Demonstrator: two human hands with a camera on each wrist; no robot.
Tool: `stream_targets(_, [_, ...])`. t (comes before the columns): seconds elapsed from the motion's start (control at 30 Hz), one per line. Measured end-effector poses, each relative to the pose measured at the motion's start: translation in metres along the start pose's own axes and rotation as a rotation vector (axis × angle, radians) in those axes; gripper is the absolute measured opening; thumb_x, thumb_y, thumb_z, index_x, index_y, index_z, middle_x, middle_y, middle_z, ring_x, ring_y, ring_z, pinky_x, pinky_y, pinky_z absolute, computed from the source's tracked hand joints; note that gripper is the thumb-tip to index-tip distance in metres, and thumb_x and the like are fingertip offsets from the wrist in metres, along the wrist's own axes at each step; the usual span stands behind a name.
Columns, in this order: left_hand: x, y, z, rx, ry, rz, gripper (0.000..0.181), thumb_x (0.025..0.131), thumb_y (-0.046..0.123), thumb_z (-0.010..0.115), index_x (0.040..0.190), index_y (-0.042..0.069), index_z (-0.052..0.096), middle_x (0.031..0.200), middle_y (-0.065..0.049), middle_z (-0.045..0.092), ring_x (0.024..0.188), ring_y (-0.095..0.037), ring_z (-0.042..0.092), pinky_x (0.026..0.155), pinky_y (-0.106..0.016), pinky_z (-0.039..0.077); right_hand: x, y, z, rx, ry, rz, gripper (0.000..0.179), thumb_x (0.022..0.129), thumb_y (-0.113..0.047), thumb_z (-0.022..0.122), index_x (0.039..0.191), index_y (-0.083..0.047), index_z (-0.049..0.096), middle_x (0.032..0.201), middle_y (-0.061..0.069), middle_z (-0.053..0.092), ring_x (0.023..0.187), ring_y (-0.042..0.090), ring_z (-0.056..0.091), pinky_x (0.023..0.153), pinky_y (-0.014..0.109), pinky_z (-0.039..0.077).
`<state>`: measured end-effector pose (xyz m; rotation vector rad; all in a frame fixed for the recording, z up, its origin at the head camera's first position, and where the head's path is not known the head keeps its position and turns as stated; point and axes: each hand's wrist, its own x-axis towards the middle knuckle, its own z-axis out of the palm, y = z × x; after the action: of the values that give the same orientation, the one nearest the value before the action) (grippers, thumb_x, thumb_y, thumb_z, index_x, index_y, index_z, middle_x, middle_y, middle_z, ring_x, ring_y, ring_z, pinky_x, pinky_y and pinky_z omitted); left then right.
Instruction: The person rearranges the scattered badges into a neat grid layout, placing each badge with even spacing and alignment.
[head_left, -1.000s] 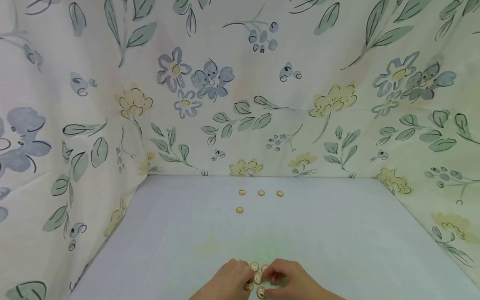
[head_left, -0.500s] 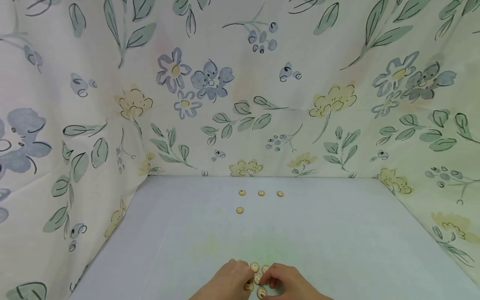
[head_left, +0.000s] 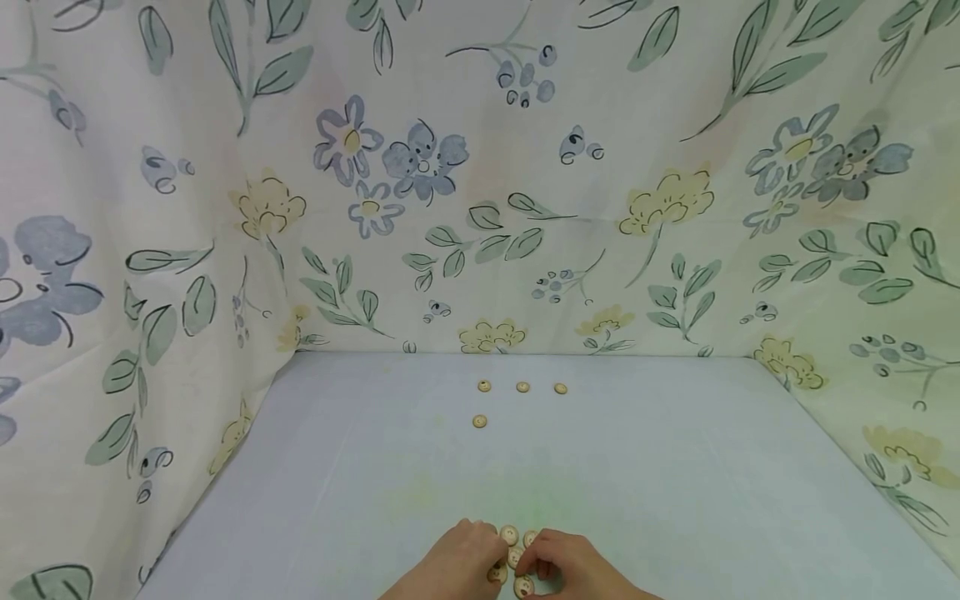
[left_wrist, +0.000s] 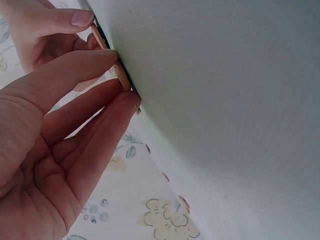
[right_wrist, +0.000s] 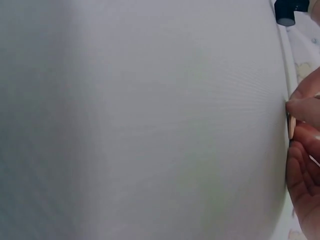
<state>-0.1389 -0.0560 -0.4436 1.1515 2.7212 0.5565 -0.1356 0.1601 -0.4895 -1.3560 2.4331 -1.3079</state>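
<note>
Several round, pale wooden buttons lie grouped at the near edge in the head view. My left hand (head_left: 467, 554) pinches the left button (head_left: 497, 572) between thumb and fingers; in the left wrist view this wooden button (left_wrist: 121, 77) stands edge-on at the table surface. My right hand (head_left: 566, 558) has thumb and index finger on either side of the nearest button (head_left: 523, 587). Between the hands lie a middle button (head_left: 515, 557) and an upper button (head_left: 509, 535). Another button (head_left: 531, 538) is partly hidden behind my right index finger.
Farther back on the white table (head_left: 360, 467), three buttons form a row, including a middle one (head_left: 522, 387). A single button (head_left: 480, 422) lies in front of the row's left end. Floral cloth (head_left: 480, 275) rises behind and at both sides.
My right hand has moved slightly left and nearer, its index fingertip coming down to the nearest button. My left hand stays in place, and the far buttons lie as before.
</note>
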Motion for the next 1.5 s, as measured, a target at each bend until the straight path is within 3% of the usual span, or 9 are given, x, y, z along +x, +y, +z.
stream_targets(0.3, [0.000,0.001,-0.001,0.025,-0.003,-0.002,0.046,0.069,-0.007,0.069,0.054,0.018,0.033,0.053,0.011,0.013,0.050,-0.005,0.007,0.044,-0.018,0.012,0.002,-0.001,-0.001,0.009,-0.020,0.021,0.014,0.089,-0.018,0.072,0.100,-0.014,0.065,0.091,-0.005,0.060,0.077,-0.001,0.053,0.066,0.017,0.049])
stream_targets(0.73, [0.001,-0.001,0.000,0.025,-0.014,0.009,0.037,0.072,-0.004,0.069,0.055,0.016,0.042,0.054,0.011,0.019,0.049,-0.005,0.012,0.044,-0.018,0.016,0.001,0.000,-0.003,0.073,-0.053,0.093,0.014,0.089,-0.021,0.072,0.100,-0.015,0.065,0.093,-0.009,0.060,0.078,-0.001,0.055,0.067,0.019,0.050])
stream_targets(0.93, [0.001,0.000,0.000,0.010,-0.026,-0.010,0.040,0.073,-0.004,0.069,0.056,0.016,0.039,0.054,0.010,0.018,0.050,-0.006,0.012,0.045,-0.019,0.016,0.001,-0.003,-0.005,0.103,-0.054,0.113,0.016,0.088,-0.022,0.073,0.100,-0.015,0.065,0.093,-0.010,0.062,0.078,-0.001,0.056,0.067,0.020,0.050])
stream_targets(1.17, [0.002,0.002,-0.001,-0.004,-0.080,-0.072,0.045,0.074,-0.004,0.068,0.056,0.018,0.034,0.054,0.008,0.018,0.050,-0.008,0.012,0.045,-0.021,0.016,0.001,-0.008,-0.009,0.136,-0.061,0.113,0.016,0.089,-0.019,0.072,0.102,-0.012,0.065,0.093,-0.007,0.064,0.078,0.000,0.058,0.067,0.021,0.051])
stream_targets(1.5, [0.003,0.000,-0.001,0.014,-0.083,-0.055,0.042,0.074,-0.002,0.070,0.057,0.018,0.037,0.055,0.009,0.020,0.050,-0.007,0.014,0.045,-0.020,0.017,0.006,-0.013,-0.016,0.104,-0.051,0.097,0.012,0.090,-0.015,0.070,0.101,-0.013,0.066,0.091,-0.007,0.064,0.077,0.000,0.058,0.065,0.021,0.051])
